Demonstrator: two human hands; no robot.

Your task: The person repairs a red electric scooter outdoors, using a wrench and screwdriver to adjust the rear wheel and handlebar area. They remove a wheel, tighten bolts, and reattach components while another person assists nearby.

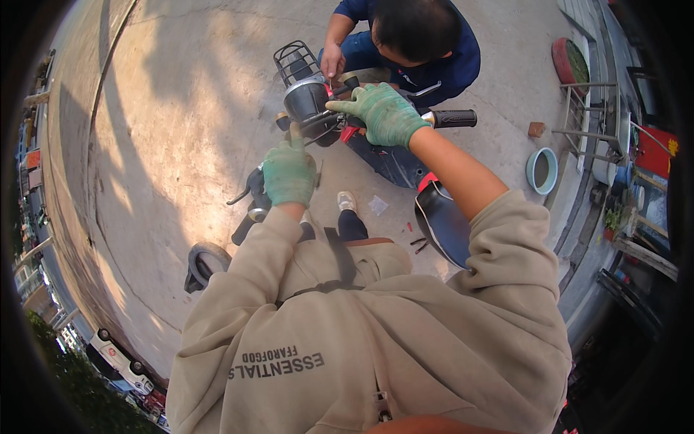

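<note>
My left hand, in a green work glove, is beside the left half of a motorbike's handlebar. Its index finger stretches up to the underside of the round headlight; the other fingers curl inward, and what they hold is hidden. My right hand, gloved alike, lies over the handlebar's middle. Its index finger reaches along the headlight's rear edge, with the rest of the fingers bent round the headlight's mount. A black wire rack sits in front of the headlight. Opposite me, a crouching person's hand holds a thin tool at the mount.
The right handlebar grip and left grip stick out sideways. Behind them is the black seat. Pliers and a plastic bag lie on the concrete. A tyre is at left, a basin at right.
</note>
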